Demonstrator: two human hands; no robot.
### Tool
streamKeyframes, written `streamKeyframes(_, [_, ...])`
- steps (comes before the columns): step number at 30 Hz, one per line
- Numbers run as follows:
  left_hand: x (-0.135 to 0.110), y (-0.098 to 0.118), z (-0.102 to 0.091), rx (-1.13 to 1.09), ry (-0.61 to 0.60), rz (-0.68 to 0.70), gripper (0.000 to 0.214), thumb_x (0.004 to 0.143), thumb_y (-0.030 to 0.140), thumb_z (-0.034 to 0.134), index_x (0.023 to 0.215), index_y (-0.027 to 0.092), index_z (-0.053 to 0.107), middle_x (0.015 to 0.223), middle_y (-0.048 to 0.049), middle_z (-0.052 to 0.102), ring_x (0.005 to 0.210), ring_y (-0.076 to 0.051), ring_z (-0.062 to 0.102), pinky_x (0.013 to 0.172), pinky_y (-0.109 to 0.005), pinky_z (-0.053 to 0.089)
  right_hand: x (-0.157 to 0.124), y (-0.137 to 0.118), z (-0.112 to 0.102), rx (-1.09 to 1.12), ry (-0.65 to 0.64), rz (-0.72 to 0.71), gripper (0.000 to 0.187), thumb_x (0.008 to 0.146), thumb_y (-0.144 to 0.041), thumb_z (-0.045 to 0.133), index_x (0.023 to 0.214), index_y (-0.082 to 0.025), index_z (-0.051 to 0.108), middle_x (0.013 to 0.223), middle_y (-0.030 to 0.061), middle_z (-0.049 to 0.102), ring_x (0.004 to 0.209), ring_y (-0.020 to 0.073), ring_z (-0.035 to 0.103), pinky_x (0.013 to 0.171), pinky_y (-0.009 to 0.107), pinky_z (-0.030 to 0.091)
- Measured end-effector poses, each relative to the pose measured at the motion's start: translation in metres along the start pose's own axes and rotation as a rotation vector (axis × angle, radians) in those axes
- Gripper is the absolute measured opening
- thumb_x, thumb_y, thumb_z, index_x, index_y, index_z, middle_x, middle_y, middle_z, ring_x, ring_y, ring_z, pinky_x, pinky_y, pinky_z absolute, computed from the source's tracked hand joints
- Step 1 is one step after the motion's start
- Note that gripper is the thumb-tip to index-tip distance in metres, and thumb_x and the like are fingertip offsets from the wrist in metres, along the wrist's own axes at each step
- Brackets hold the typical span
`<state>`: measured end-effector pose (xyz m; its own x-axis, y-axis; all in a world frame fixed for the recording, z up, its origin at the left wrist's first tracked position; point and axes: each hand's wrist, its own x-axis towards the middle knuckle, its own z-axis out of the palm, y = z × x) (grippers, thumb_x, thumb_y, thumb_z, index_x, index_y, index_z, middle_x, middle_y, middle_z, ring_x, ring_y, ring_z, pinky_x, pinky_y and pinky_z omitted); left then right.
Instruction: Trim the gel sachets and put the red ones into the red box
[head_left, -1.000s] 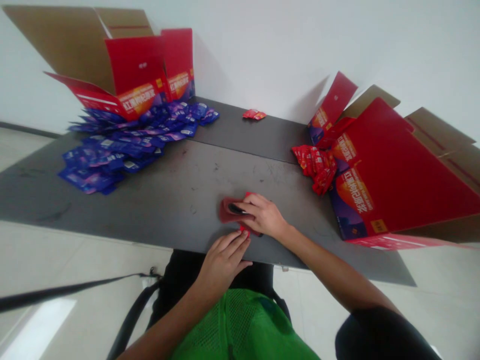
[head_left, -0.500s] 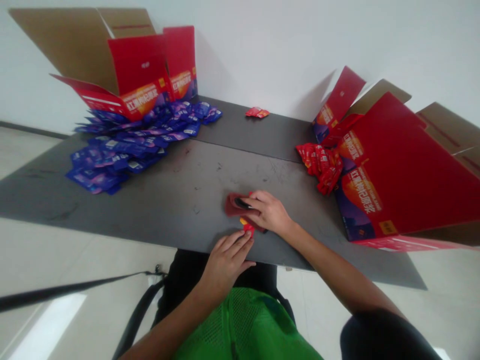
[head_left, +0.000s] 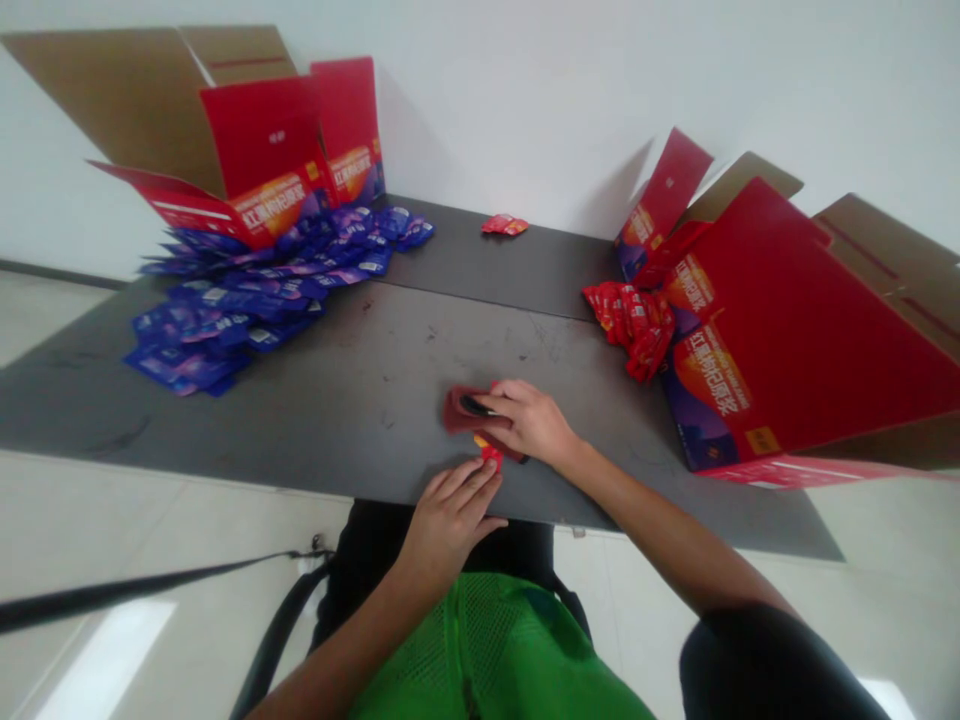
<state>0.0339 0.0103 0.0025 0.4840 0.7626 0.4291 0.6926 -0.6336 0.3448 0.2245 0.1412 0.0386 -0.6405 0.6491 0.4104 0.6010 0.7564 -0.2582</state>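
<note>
"Biggest first: what stands on the grey worktop (head_left: 337,400)?"

"Two open red cartons with printed sides and brown card flaps, the left carton (head_left: 259,135) at the far corner and the right carton (head_left: 795,330) at the other end."

"And what lies near them?"

"A spread of blue sachets (head_left: 247,310) just below the left carton, a bunch of red sachets (head_left: 634,325) against the right one, and a small cluster of red packets (head_left: 504,225) alone by the far edge."

"Where are the hands?"

"At the near edge, close together. The right hand (head_left: 529,422) lies curved over a flat dark red piece (head_left: 459,410), a black strip (head_left: 476,405) showing beneath its fingers; I can't tell whether it's pinching. The left hand (head_left: 450,522) has its fingers loosely spread, their tips just beside a small red-and-yellow scrap (head_left: 490,455)."
</note>
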Motion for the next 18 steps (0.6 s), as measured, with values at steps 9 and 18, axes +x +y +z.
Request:
streamKeyframes(9, [0.0, 0.001, 0.002, -0.013, 0.042, 0.002, 0.043, 0.091, 0.036, 0.073, 0.128, 0.016, 0.067, 0.133, -0.0115, 0.069, 0.124, -0.029, 0.063, 0.097, -0.045, 0.054, 0.017, 0.003, -0.022, -0.064, 0.08, 0.086, 0.036, 0.1, -0.038, 0.059, 0.131, -0.021, 0.068, 0.104, 0.008, 0.067, 0.095, 0.0207, 0.061, 0.082, 0.032, 0.049])
streamKeyframes(18, [0.002, 0.0, -0.002, -0.022, 0.002, 0.007, 0.042, 0.091, 0.035, 0.073, 0.129, 0.017, 0.067, 0.134, -0.0105, 0.069, 0.126, -0.029, 0.062, 0.099, -0.045, 0.053, 0.02, 0.04, -0.007, -0.097, 0.018, 0.129, 0.033, 0.097, -0.036, 0.064, 0.126, -0.022, 0.07, 0.101, 0.0079, 0.068, 0.092, 0.0211, 0.061, 0.081, 0.032, 0.05])
